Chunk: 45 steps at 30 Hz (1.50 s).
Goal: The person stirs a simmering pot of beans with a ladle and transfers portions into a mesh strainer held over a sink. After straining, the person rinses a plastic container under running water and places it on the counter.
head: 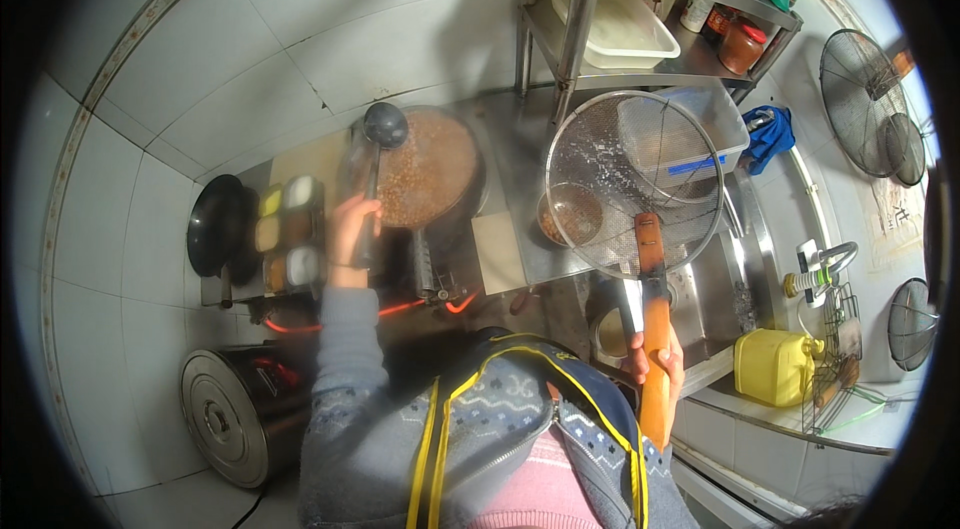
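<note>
My left hand (352,225) grips the handle of a dark metal ladle (385,126), whose bowl hangs over the left rim of a large wok (422,266). Brown steaming liquid (442,161) with many small bean-like pieces fills the wok. My right hand (666,364) is closed around the wooden handle (655,326) of a wide wire-mesh skimmer (600,146). Behind its mesh, a smaller round vessel (551,225) with similar pieces appears on the steel counter. A pale metal strip (634,304) runs beside the wooden handle; whether my hand holds it too, I cannot tell.
Seasoning tubs (300,191) and a black wok (214,221) stand left. A lidded pot (225,420) stands lower left. Right are a sink (701,304), a clear plastic tub (731,116), a faucet (832,255) and a yellow jug (772,367). A steel shelf (570,33) rises behind.
</note>
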### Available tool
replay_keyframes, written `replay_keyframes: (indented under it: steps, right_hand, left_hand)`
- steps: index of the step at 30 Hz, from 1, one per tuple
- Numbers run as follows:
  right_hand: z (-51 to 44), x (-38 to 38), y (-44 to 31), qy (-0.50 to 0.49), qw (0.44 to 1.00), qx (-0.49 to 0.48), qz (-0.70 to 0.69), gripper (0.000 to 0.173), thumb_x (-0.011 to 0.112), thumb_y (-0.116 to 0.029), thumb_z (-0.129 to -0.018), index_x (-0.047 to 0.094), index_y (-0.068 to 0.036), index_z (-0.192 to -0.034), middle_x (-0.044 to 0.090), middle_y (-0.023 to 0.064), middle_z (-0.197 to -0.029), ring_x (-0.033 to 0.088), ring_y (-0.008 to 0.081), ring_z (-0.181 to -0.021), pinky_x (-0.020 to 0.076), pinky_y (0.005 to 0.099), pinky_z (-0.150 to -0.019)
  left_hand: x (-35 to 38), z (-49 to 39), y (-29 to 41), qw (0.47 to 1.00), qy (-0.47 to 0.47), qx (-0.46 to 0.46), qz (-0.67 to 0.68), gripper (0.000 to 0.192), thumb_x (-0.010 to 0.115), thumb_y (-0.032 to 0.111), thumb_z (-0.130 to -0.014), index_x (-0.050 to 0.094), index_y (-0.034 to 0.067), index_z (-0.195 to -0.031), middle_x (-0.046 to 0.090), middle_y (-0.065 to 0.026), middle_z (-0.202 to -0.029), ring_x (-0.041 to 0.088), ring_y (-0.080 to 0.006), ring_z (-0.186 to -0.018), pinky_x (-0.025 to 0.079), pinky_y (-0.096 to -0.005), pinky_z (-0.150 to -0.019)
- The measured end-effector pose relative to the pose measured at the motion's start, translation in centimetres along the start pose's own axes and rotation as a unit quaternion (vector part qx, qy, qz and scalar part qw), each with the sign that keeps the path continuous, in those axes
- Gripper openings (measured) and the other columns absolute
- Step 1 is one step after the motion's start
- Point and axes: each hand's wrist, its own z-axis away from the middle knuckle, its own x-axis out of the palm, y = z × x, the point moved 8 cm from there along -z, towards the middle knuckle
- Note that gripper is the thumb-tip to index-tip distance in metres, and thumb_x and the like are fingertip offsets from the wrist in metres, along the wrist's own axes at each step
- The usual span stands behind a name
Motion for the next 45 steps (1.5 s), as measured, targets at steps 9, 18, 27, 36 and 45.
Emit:
replay_keyframes:
  steps: [9,18,27,36,45]
  right_hand:
    - [-0.3,0.9,-0.2,-0.001,1.000,0.006,0.027,0.052,0.064,-0.036,-0.088,0.051,0.005,-0.116,0.059,0.0091,-0.078,0.049,0.0102,-0.048,0.0444,0.0221,-0.047]
    - [-0.5,1.1,-0.2,0.000,0.999,0.014,0.037,0.050,0.063,-0.038,-0.087,0.053,0.004,-0.112,0.056,0.0064,-0.072,0.048,0.0094,-0.047,0.0460,0.0217,-0.048]
    - [-0.2,0.0,0.4,0.010,0.999,0.034,0.000,0.075,0.068,-0.031,-0.082,0.044,0.009,-0.140,0.062,0.0165,-0.095,0.054,0.0107,-0.057,0.0471,0.0204,-0.042]
    - [0.6,-0.5,0.5,0.015,1.000,0.025,0.000,0.078,0.068,-0.033,-0.080,0.044,0.009,-0.141,0.063,0.0167,-0.094,0.054,0.0108,-0.057,0.0453,0.0203,-0.043]
    - [0.6,0.2,-0.1,0.003,1.000,0.021,0.011,0.067,0.067,-0.035,-0.083,0.048,0.008,-0.131,0.060,0.0119,-0.085,0.051,0.0096,-0.053,0.0442,0.0200,-0.045]
  left_hand:
    - [-0.7,2.9,0.0,0.995,-0.006,-0.001,0.097,0.011,0.066,0.012,-0.088,0.065,0.003,-0.093,0.063,-0.0034,-0.074,0.052,-0.0087,-0.051,0.037,-0.0215,-0.045]
    - [-1.5,5.6,-0.1,1.000,0.002,0.006,0.026,0.030,0.064,0.010,-0.091,0.064,-0.006,-0.116,0.063,-0.0068,-0.076,0.051,-0.0100,-0.047,0.038,-0.0208,-0.044]
    - [-0.2,4.3,-0.2,1.000,0.003,-0.004,0.018,0.010,0.063,0.011,-0.090,0.067,0.002,-0.091,0.064,-0.0035,-0.073,0.054,-0.0091,-0.052,0.041,-0.0233,-0.048]
    - [1.1,2.6,0.1,1.000,-0.003,-0.002,-0.018,0.020,0.064,0.011,-0.091,0.066,-0.002,-0.106,0.064,-0.0064,-0.074,0.054,-0.0114,-0.047,0.041,-0.0242,-0.044]
    - [2.0,3.0,0.2,1.000,-0.001,-0.001,-0.024,0.009,0.062,0.009,-0.089,0.066,0.002,-0.087,0.064,-0.0044,-0.072,0.055,-0.0105,-0.051,0.042,-0.0244,-0.047]
